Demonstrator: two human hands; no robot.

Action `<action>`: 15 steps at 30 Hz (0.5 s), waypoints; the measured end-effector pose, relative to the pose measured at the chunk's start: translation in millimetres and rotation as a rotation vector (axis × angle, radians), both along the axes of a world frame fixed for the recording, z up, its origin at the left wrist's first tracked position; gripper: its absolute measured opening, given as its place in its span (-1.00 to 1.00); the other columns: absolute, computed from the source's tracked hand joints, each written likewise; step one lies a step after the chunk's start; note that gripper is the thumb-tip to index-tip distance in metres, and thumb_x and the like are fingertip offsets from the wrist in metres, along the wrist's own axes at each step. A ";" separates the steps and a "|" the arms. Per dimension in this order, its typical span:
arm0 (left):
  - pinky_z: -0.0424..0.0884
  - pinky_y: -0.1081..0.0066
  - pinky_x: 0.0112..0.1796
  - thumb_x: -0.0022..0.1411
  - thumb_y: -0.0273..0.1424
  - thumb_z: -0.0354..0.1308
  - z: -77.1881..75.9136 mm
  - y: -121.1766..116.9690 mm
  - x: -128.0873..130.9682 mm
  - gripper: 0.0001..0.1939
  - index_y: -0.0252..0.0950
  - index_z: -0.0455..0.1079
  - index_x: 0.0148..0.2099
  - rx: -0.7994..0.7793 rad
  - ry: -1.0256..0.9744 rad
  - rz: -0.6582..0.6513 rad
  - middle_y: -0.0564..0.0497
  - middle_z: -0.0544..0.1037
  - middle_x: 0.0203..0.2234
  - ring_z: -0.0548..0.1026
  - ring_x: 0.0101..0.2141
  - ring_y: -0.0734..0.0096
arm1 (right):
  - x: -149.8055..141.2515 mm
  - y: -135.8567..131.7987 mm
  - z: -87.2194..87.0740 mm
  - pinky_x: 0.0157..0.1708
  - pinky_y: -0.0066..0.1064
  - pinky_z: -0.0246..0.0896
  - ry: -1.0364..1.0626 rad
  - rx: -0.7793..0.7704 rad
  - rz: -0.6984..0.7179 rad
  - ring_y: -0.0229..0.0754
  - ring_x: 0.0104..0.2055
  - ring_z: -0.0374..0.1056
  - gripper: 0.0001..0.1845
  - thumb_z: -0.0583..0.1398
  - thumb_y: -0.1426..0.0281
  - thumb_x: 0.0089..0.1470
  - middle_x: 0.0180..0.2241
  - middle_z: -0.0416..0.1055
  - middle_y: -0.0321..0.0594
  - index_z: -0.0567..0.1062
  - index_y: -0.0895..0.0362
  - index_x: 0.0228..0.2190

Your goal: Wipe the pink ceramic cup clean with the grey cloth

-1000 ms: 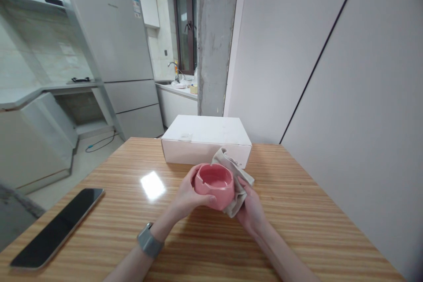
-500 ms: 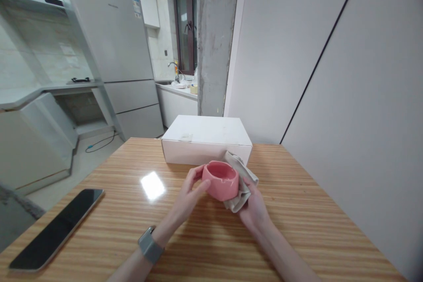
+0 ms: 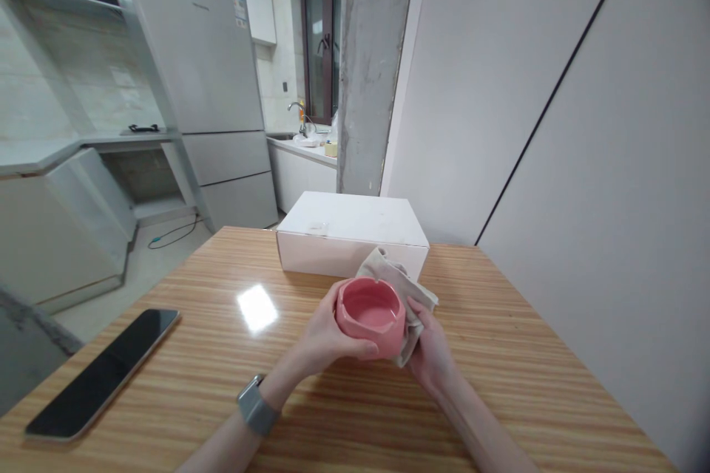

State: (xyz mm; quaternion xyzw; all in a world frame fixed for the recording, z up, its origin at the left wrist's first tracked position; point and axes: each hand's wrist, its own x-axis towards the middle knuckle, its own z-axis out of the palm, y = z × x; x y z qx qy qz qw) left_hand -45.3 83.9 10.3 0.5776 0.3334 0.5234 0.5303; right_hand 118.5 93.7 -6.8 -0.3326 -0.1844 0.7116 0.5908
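Note:
A pink ashtray (image 3: 370,307) with notches in its rim is held up above the table, its hollow tilted toward me. My left hand (image 3: 327,340) grips it from the left, thumb across the near side and fingers round the far side. On the right, my right hand (image 3: 430,344) is closed on a grey-beige cloth (image 3: 411,292). That cloth lies against the right and far side of the ashtray, and part of it is hidden behind the ashtray. A grey-banded watch is on my left wrist.
Just beyond my hands a white box (image 3: 349,218) stands on the wooden table (image 3: 515,369). A long dark phone-like slab (image 3: 103,377) lies at the left. Close on the right is a pale wall panel (image 3: 610,185); a fridge (image 3: 205,66) stands farther back.
The ashtray has tipped so more of its inside faces me. My left thumb has moved across its near side. More cloth shows behind it. The whole view has shifted slightly.

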 end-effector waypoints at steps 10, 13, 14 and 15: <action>0.25 0.21 0.08 -0.16 -0.39 0.41 -26.1 5.7 19.1 -0.15 -0.24 0.11 0.17 0.007 -0.044 0.476 -0.15 0.34 0.09 0.34 0.08 0.17 | -23.6 -17.3 -20.2 -0.22 -0.36 0.37 0.022 0.043 -0.098 -0.13 -0.22 0.44 -0.59 0.36 0.25 -0.25 -0.32 0.57 -0.32 0.56 0.05 -0.26; 0.19 0.21 0.13 -0.04 -0.37 0.34 -28.7 5.1 18.3 -0.21 -0.22 0.06 0.20 0.007 -0.044 0.412 -0.14 0.32 0.11 0.31 0.11 0.21 | -24.1 -17.6 -19.8 -0.26 -0.40 0.38 0.042 0.096 -0.104 -0.17 -0.30 0.44 -0.66 0.37 0.28 -0.24 -0.41 0.56 -0.36 0.56 0.05 -0.31; 0.19 0.22 0.13 -0.01 -0.38 0.31 -28.6 4.9 17.6 -0.25 -0.21 0.07 0.20 0.004 -0.045 0.364 -0.13 0.32 0.11 0.31 0.11 0.22 | -23.1 -16.9 -18.6 -0.27 -0.41 0.38 0.046 0.112 -0.116 -0.19 -0.31 0.44 -0.69 0.37 0.30 -0.23 -0.44 0.56 -0.37 0.56 0.04 -0.32; 0.21 0.22 0.12 0.00 -0.39 0.30 -28.6 5.0 17.1 -0.27 -0.20 0.09 0.19 -0.005 -0.048 0.324 -0.12 0.32 0.11 0.32 0.11 0.23 | -21.7 -16.1 -17.1 -0.26 -0.41 0.38 0.048 0.126 -0.135 -0.19 -0.31 0.44 -0.69 0.36 0.32 -0.22 -0.45 0.55 -0.38 0.56 0.04 -0.32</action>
